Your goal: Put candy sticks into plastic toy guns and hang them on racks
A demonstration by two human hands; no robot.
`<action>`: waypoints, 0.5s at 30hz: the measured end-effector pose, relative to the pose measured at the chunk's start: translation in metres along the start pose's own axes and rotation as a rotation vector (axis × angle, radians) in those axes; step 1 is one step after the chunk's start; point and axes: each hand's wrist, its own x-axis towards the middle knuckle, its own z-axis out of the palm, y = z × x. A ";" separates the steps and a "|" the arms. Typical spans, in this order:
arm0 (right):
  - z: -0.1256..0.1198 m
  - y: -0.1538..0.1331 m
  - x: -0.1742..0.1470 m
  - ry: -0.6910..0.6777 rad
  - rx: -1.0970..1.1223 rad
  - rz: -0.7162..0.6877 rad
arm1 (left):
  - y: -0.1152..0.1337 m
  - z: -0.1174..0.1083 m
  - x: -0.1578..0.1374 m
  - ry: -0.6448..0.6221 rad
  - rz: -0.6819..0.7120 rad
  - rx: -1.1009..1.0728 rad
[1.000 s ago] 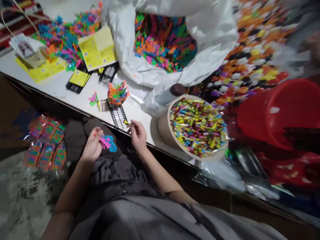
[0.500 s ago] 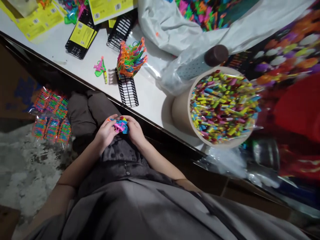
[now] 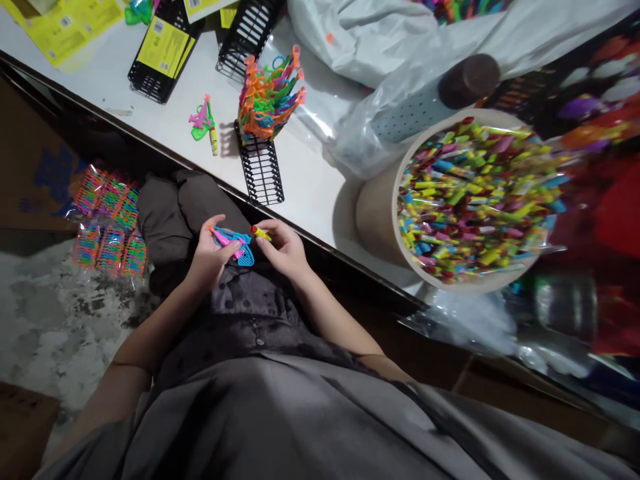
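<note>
Over my lap, my left hand (image 3: 210, 255) is closed on a blue-and-pink plastic toy (image 3: 240, 248) that has a netted blue part. My right hand (image 3: 286, 252) pinches a small yellow tube with a red end (image 3: 261, 233), just to the right of the toy and apart from it. On the white table, a black plastic rack (image 3: 261, 175) lies near the edge. Many colourful plastic toys (image 3: 270, 97) stand packed in its far end. Left of the rack lies a pink-and-green toy (image 3: 201, 120) with a yellow tube (image 3: 214, 141).
A beige bucket (image 3: 377, 217) full of small coloured tubes stands at the table's right. Behind it lies a dark-capped bottle (image 3: 420, 110) in clear plastic. Labelled black racks (image 3: 163, 50) and yellow cards (image 3: 75, 33) lie at the far left. Bagged toys (image 3: 107, 223) are on the floor.
My hands have drawn apart. The yellow tube, earlier close against the toy, is now in my right fingers, away from it. The view has shifted slightly.
</note>
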 end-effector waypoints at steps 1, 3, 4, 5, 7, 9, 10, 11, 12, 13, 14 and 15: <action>0.000 -0.001 -0.002 -0.016 -0.024 -0.026 | -0.001 -0.001 0.001 0.015 0.046 0.032; 0.000 0.000 -0.004 -0.025 -0.062 -0.072 | -0.005 -0.003 0.003 0.036 0.108 0.085; -0.001 0.001 -0.005 -0.018 -0.076 -0.095 | -0.006 -0.004 0.004 0.040 0.123 0.104; -0.001 0.002 -0.005 -0.010 -0.089 -0.120 | -0.008 -0.005 0.005 0.040 0.132 0.120; -0.003 0.004 -0.006 -0.012 -0.129 -0.162 | -0.010 -0.007 0.006 0.036 0.144 0.141; -0.005 0.006 -0.006 -0.034 -0.183 -0.181 | -0.012 -0.008 0.005 0.019 0.150 0.147; -0.006 0.007 -0.005 -0.041 -0.208 -0.184 | -0.013 -0.008 0.005 0.010 0.153 0.145; -0.006 0.007 -0.005 -0.047 -0.228 -0.185 | -0.013 -0.008 0.005 0.003 0.156 0.142; -0.007 0.008 -0.005 -0.048 -0.240 -0.188 | -0.013 -0.008 0.004 0.000 0.159 0.138; -0.007 0.008 -0.005 -0.047 -0.248 -0.192 | -0.013 -0.008 0.004 0.000 0.164 0.134; -0.007 0.008 -0.005 -0.044 -0.253 -0.195 | -0.014 -0.007 0.004 0.003 0.170 0.133; -0.007 0.008 -0.005 -0.038 -0.257 -0.198 | -0.014 -0.006 0.004 0.010 0.178 0.134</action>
